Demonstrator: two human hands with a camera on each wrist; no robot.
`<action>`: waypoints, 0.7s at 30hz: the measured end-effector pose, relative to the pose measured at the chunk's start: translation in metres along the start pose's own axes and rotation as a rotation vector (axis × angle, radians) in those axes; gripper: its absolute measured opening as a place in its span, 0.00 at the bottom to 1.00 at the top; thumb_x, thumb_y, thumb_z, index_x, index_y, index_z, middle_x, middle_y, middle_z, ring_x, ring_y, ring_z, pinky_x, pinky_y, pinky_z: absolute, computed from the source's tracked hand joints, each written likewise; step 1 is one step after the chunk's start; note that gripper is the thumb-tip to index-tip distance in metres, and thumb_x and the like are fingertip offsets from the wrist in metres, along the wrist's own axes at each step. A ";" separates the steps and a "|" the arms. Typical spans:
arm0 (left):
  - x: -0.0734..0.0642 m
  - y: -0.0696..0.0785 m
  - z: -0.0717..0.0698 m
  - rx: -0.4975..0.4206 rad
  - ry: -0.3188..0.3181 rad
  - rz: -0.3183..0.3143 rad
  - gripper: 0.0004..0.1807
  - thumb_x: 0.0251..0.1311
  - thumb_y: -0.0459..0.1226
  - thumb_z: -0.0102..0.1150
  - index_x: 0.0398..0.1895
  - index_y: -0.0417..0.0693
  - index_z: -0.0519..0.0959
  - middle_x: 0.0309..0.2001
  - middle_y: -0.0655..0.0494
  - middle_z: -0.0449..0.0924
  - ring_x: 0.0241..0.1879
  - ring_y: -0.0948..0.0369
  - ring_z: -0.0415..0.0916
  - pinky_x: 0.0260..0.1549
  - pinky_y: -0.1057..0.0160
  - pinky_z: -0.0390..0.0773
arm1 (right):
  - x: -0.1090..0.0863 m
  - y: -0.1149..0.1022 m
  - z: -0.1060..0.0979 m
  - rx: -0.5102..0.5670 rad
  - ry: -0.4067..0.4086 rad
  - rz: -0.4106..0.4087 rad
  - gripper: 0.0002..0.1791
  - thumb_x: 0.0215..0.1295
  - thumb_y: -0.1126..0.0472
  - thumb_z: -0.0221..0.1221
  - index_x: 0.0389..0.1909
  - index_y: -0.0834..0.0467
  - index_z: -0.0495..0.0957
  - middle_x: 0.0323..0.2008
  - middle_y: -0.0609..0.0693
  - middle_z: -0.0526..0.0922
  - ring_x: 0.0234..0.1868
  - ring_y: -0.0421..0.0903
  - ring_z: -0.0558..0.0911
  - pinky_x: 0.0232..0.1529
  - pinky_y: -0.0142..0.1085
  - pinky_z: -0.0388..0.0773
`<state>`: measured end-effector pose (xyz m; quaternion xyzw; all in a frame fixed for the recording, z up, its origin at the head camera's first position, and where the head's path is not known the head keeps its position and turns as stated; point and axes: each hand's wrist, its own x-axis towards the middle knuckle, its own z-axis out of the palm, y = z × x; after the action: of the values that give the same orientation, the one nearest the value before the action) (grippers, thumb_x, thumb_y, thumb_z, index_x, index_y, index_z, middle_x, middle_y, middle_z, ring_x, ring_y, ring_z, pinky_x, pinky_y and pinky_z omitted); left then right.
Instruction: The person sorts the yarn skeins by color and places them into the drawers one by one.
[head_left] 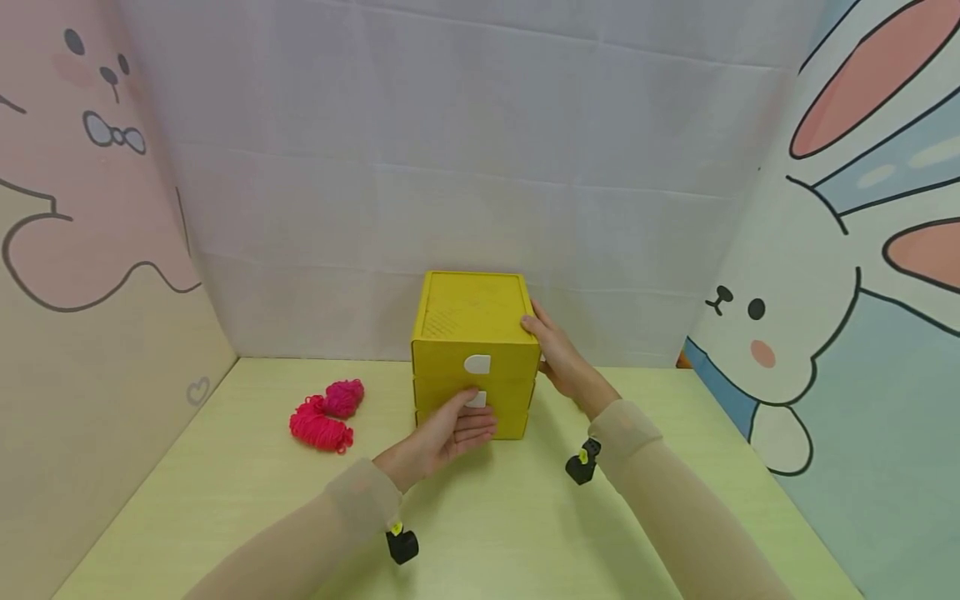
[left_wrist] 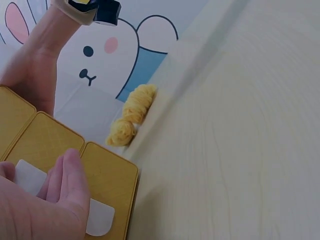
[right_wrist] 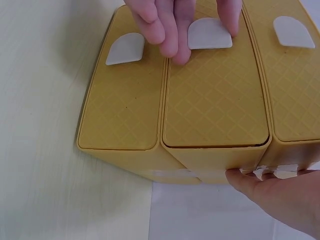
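Note:
A yellow set of stacked drawers (head_left: 472,304) with white half-round handles stands on the table. My left hand (head_left: 450,429) is at the middle drawer's handle (right_wrist: 207,34). Its thumb lies at one edge of the handle and its fingers at the other, pinching it. That drawer's front (right_wrist: 217,105) shows a thin dark gap along one side. My right hand (head_left: 561,354) rests against the cabinet's right side, thumb at the top edge and fingers along the side wall (right_wrist: 215,160).
Pink and red yarn bundles (head_left: 321,425) lie left of the cabinet on the pale table (head_left: 247,500). A yellow yarn bundle (left_wrist: 137,105) lies at its right. A white cloth wall (head_left: 465,158) rises behind, with cartoon-printed panels (head_left: 757,350) at both sides.

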<state>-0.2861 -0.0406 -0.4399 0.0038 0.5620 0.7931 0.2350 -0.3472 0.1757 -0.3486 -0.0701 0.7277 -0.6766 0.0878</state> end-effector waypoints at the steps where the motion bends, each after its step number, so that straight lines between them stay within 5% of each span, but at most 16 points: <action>1: -0.001 -0.001 0.000 0.001 0.003 0.000 0.34 0.82 0.52 0.50 0.67 0.26 0.75 0.61 0.34 0.83 0.55 0.51 0.87 0.55 0.61 0.85 | 0.000 0.000 0.000 0.000 0.000 0.003 0.38 0.86 0.46 0.44 0.88 0.36 0.39 0.87 0.47 0.42 0.80 0.58 0.61 0.78 0.62 0.59; 9: -0.012 -0.005 0.000 0.023 -0.033 -0.006 0.36 0.80 0.55 0.54 0.66 0.28 0.75 0.64 0.32 0.80 0.57 0.49 0.87 0.59 0.58 0.83 | 0.001 -0.001 0.000 -0.010 0.013 0.002 0.38 0.86 0.45 0.45 0.88 0.37 0.39 0.87 0.47 0.42 0.82 0.57 0.58 0.79 0.64 0.56; 21: -0.036 -0.010 0.002 0.024 -0.102 -0.029 0.39 0.80 0.55 0.52 0.70 0.24 0.71 0.54 0.43 0.88 0.57 0.50 0.86 0.59 0.57 0.83 | 0.001 0.001 0.001 0.017 0.003 0.000 0.39 0.86 0.46 0.45 0.88 0.38 0.37 0.87 0.47 0.40 0.81 0.57 0.60 0.78 0.62 0.58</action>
<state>-0.2501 -0.0502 -0.4390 0.0391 0.5588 0.7815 0.2748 -0.3480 0.1750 -0.3494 -0.0685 0.7222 -0.6827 0.0872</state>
